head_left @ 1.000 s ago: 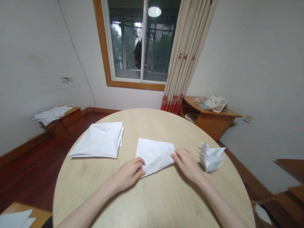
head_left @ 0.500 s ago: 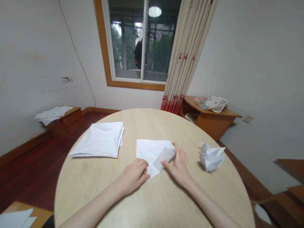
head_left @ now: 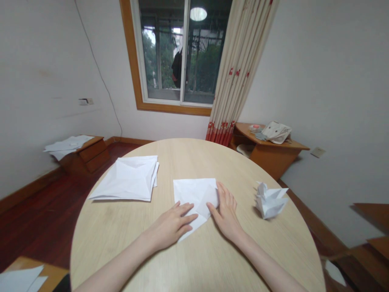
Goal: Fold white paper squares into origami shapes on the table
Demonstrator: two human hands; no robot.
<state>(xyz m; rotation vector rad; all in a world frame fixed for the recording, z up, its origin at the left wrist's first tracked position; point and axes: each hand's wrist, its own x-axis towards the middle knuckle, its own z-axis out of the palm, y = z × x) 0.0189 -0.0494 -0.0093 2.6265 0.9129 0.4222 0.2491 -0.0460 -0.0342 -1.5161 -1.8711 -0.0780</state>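
Observation:
A white sheet of paper [head_left: 193, 190], partly folded, lies on the round table in front of me. My left hand [head_left: 173, 224] rests on its lower left part, palm down with the fingers spread. At the right edge, my right hand [head_left: 225, 211] has its thumb on top of the folded-over part and its fingers round the outer side. The lower corner of the sheet points toward me, between my hands. To the right of my right hand stands a folded paper figure [head_left: 270, 201] with pointed tips.
Left on the round table [head_left: 194, 263] lies a stack of creased white paper [head_left: 129, 178]. Beyond the table are a low drawer cabinet [head_left: 94, 154] with papers, a corner cabinet [head_left: 267, 158] carrying a cloth bag [head_left: 276, 133], and a window with a curtain [head_left: 235, 73].
My left hand's fingers have gone from curled to spread flat on the sheet. My right hand has shifted slightly left with the sheet's right edge, and the lower corner now reaches nearer me.

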